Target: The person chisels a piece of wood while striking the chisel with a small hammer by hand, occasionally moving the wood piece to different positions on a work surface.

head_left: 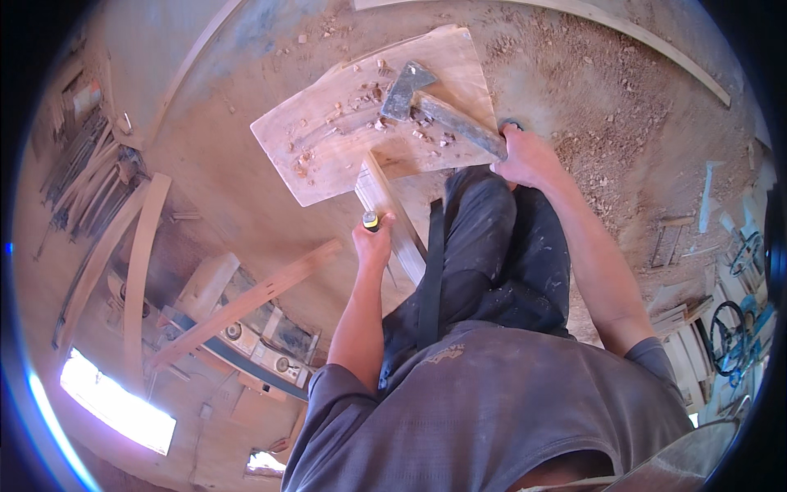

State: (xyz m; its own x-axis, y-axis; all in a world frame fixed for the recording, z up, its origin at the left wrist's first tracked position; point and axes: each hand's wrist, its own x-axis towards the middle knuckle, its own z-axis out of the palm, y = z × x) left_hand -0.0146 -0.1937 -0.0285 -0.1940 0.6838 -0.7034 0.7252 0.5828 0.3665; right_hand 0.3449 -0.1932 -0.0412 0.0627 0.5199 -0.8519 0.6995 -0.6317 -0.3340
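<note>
My left hand (373, 243) is closed round a chisel (370, 220); its yellow-and-black handle end shows above my fist, and a thin part of it points down below. The fist is beside a squared wooden piece (385, 193) with pencil lines across its far end. That piece slants from the wide wooden board (311, 148) back toward my lap. On the board lies a hatchet (403, 88) with a grey steel head and a worn wooden handle. My right hand (525, 156) is closed round the handle's near end. Wood chips are scattered about the hatchet head.
A reddish timber (254, 299) slants at the left, near a machine with a long dark bed (246, 361). Long planks (146, 262) and stacked strips (86, 176) stand farther left. Chips cover the floor (590, 98) at the right; a dark handwheel (728, 336) stands at the far right.
</note>
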